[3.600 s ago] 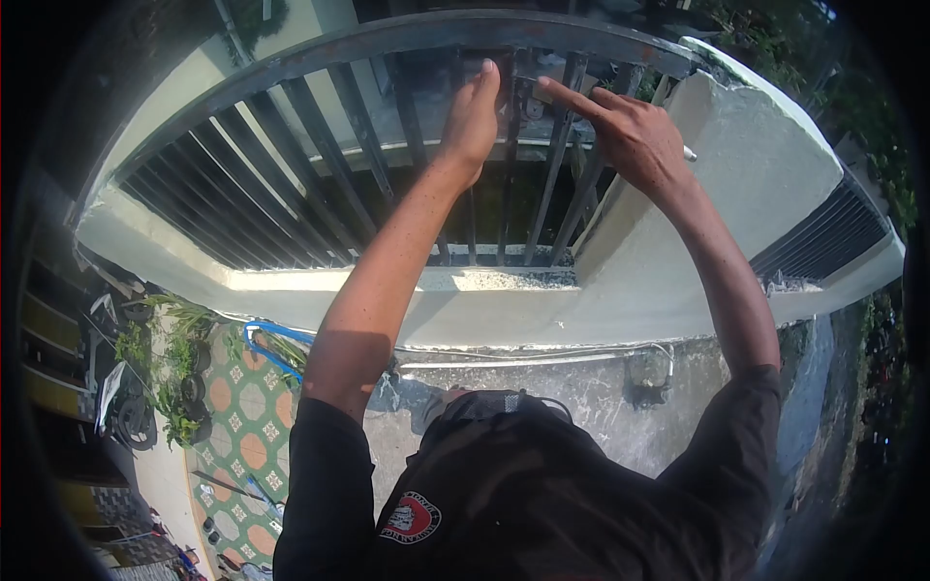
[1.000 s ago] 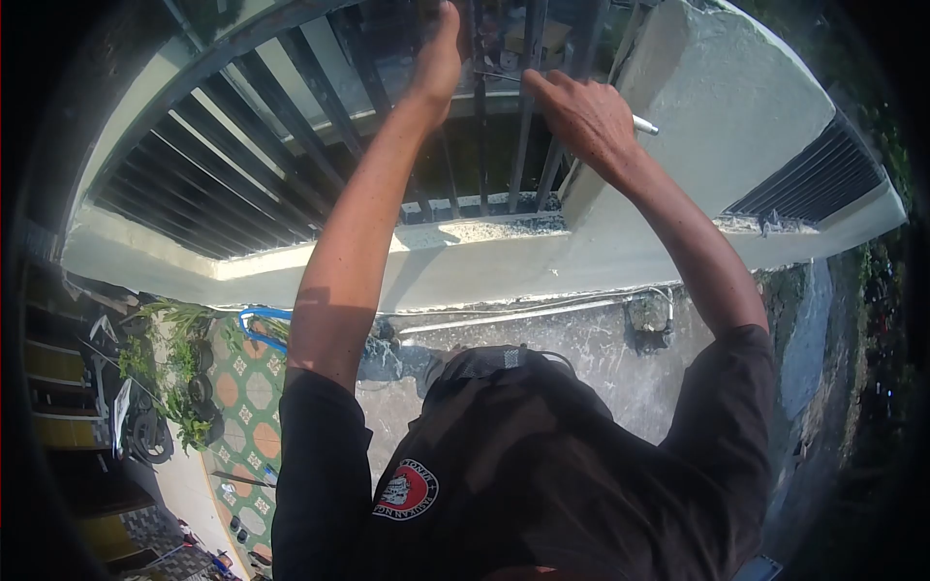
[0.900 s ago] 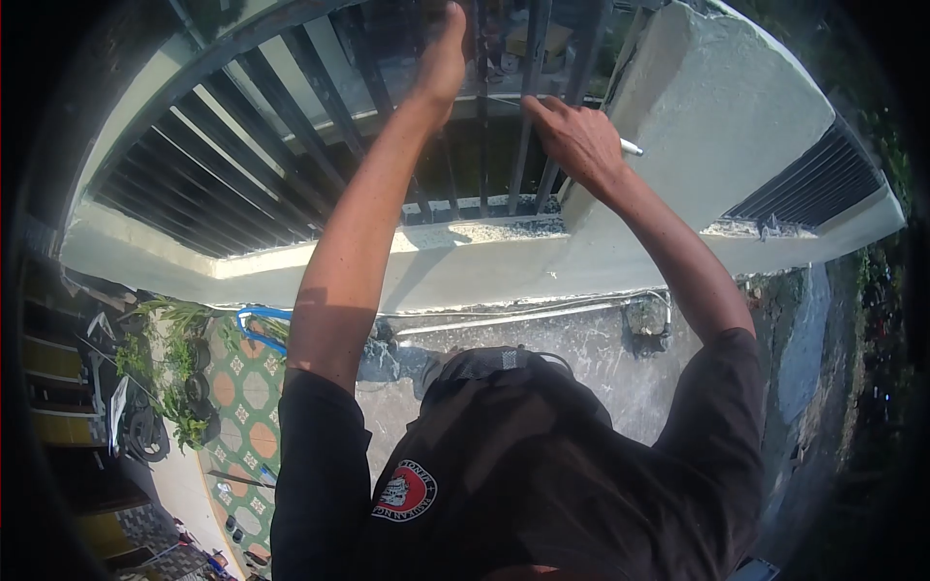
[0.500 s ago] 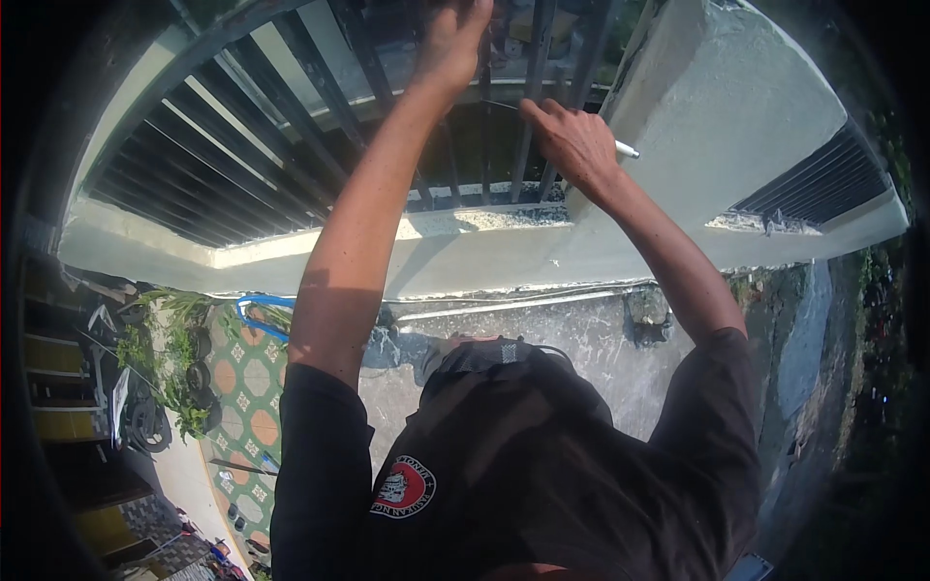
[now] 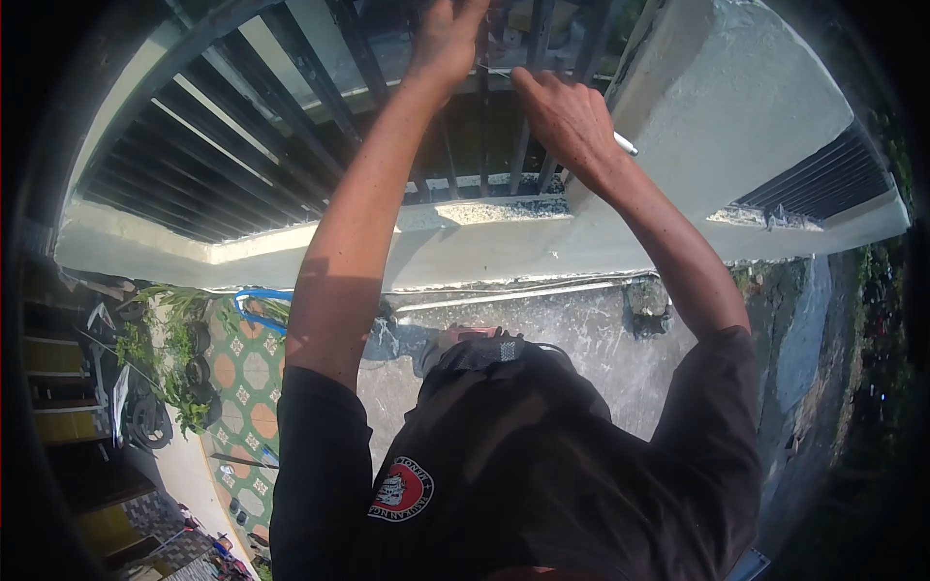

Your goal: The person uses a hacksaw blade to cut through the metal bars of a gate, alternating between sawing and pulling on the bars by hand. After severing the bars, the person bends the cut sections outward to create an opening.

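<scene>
My left hand (image 5: 448, 44) is raised at the top edge of the head view, against the dark upright bars of a metal fence (image 5: 310, 82). Its fingertips run out of the picture. Lower and to the right, my right hand (image 5: 567, 121) is closed around a tool with a white handle (image 5: 626, 143), whose end sticks out beside the wrist. From the thumb side a thin pale rod (image 5: 496, 71) points left across one narrow bar (image 5: 483, 126), close to my left hand.
A pale wall ledge (image 5: 484, 215) runs under the bars, and a thick concrete pillar (image 5: 722, 107) rises on the right. Below lie a white pipe (image 5: 513, 296), grey ground (image 5: 620, 378), a blue hose-like loop (image 5: 262, 293), plants (image 5: 184, 339) and patterned tiles (image 5: 242, 387).
My right hand has moved up and slightly left, bringing the thin rod higher along the bar and nearer my left hand. My left hand has stayed almost in place.
</scene>
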Tool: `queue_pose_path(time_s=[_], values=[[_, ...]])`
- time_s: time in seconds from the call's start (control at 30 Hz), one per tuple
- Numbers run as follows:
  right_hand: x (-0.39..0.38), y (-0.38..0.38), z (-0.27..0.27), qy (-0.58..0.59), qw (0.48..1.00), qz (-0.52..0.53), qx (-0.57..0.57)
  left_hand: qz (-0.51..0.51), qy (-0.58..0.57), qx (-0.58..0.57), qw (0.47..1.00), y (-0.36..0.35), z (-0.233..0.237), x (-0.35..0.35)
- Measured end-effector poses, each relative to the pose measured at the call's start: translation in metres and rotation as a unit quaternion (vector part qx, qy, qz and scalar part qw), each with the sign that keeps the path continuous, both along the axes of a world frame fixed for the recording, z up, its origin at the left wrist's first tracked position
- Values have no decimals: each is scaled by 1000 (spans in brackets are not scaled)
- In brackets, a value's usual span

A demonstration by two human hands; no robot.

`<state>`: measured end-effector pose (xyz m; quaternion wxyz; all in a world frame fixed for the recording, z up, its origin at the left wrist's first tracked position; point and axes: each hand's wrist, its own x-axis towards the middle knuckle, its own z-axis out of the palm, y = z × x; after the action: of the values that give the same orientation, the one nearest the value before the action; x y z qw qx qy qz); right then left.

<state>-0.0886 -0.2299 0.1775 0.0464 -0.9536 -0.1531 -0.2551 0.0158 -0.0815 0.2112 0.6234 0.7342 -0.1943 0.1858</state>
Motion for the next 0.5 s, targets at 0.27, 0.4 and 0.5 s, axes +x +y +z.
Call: queue_pose_path(time_s=[0.27, 0.4, 0.5], values=[[-5, 5, -29, 56, 997, -19, -55, -124, 113, -55, 984, 6, 17, -18], [-11, 12, 3, 41, 998, -27, -33, -89, 122, -69, 986, 1, 13, -17], [-11, 16, 2, 40, 998, -52, -20, -69, 92, -60, 992, 5, 3, -1]])
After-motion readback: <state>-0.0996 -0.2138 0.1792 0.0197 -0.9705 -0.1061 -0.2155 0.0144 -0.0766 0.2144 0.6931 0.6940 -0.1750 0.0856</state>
